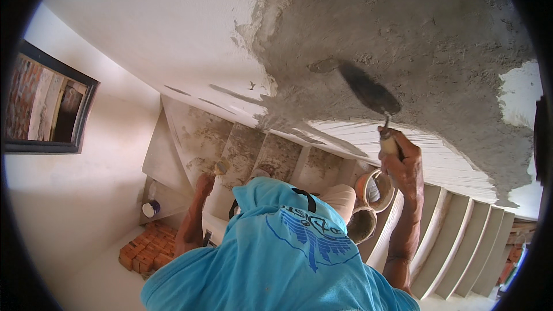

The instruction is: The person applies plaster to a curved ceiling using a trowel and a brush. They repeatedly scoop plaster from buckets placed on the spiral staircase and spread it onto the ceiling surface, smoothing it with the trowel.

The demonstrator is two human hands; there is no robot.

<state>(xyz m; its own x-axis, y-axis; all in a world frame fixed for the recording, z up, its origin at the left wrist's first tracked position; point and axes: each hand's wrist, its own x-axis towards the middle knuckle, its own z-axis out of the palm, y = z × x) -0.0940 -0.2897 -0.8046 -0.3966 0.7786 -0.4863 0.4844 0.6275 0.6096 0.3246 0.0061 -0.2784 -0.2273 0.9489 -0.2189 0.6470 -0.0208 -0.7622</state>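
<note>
Over the broad grey patch of plaster [443, 57] on the wall, a trowel [370, 89] lies with its dark blade slanting up and to the left from its pale handle. The right hand [404, 158] is wrapped around that handle, fingers closed and thumb up near the metal neck; whether the whole blade touches the plaster cannot be made out. Lower down and well to the left, the left hand [204, 184] is a closed fist around a small tool [221, 167] with a pale, rounded head, too small to identify. Between the two arms is a blue T-shirt [253, 247] with a darker print. An orange bucket [363, 189] and a grey bucket [362, 209] stand side by side, just left of the right forearm, next to the stairs [452, 245] that run off to the right. Stained steps [237, 145] stretch along the foot of the wall near the left hand. Farther left are a stack of bricks [152, 247], a small white tub [150, 209] and a dark-framed window [52, 101].
</note>
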